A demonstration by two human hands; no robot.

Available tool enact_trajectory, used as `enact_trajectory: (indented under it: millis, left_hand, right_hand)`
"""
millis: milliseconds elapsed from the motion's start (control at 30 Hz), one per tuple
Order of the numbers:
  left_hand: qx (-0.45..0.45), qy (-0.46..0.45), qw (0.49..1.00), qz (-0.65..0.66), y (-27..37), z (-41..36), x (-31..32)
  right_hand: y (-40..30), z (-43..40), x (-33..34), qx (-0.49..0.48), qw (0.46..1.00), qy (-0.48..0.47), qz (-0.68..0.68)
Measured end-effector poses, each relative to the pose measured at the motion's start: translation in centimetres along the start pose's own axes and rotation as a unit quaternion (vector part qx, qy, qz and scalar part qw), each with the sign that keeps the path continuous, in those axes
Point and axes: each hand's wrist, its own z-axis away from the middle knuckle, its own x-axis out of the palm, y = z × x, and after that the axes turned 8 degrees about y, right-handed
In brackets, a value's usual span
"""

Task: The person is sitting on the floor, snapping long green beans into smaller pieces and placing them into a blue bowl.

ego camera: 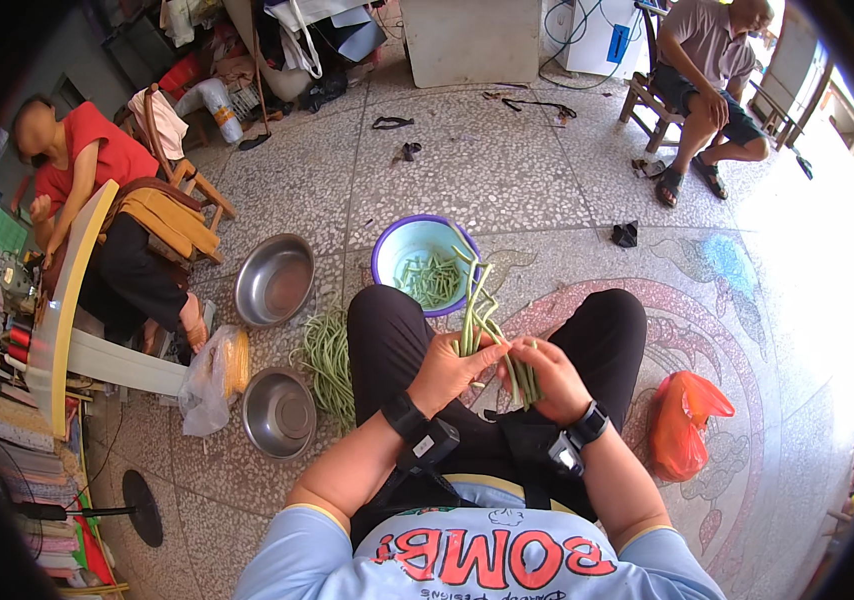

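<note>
My left hand (pixel 448 369) grips several long green yardlong beans (pixel 471 322), whose far ends stick up toward the basin. Close against it, my right hand (pixel 551 380) holds a bunch of shorter bean pieces (pixel 523 382). The fingertips of both hands meet at one bean between them. Just beyond my knees stands a purple-rimmed plastic basin (pixel 412 238), pale blue inside, with cut bean pieces (pixel 430 280) on its bottom. A heap of whole yardlong beans (pixel 328 364) lies on the floor left of my left leg.
Two stainless steel bowls (pixel 275 280) (pixel 280 414) and a clear plastic bag (pixel 209 390) are at the left. An orange plastic bag (pixel 688 426) rests at the right. One person (pixel 96 172) sits at a sewing machine (pixel 18 289); another person (pixel 708 82) sits at the far right.
</note>
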Motion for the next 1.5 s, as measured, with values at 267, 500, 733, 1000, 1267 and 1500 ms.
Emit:
enact_trajectory:
  millis: [267, 500, 733, 1000, 1267, 1500]
  left_hand:
    - [-0.049, 0.004, 0.983, 0.175, 0.2, -0.6, -1.7]
    - [-0.021, 0.024, 0.977, 0.209, 0.1, -0.9, -2.4]
    - [0.017, 0.044, 0.991, 0.129, -0.3, -0.2, -0.8]
    - [-0.064, -0.043, 0.98, 0.183, -0.8, -0.2, -0.5]
    - [0.091, 0.068, 0.986, -0.119, -2.7, -0.6, 0.1]
    - [0.163, 0.134, 0.966, -0.147, -2.8, -0.6, 1.4]
  right_hand:
    - [-0.2, 1.1, 1.1, 0.005, 0.999, -0.025, -0.037]
    - [-0.2, 1.3, 0.9, 0.012, 0.999, -0.02, -0.049]
    - [1.1, -1.0, -1.0, -0.024, 0.961, 0.163, -0.223]
    - [-0.2, -0.7, -0.4, 0.012, 0.999, -0.036, -0.013]
    - [1.5, -0.2, 1.8, -0.007, 0.995, 0.081, -0.065]
    - [2.9, -0.8, 1.8, -0.04, 0.977, 0.182, -0.105]
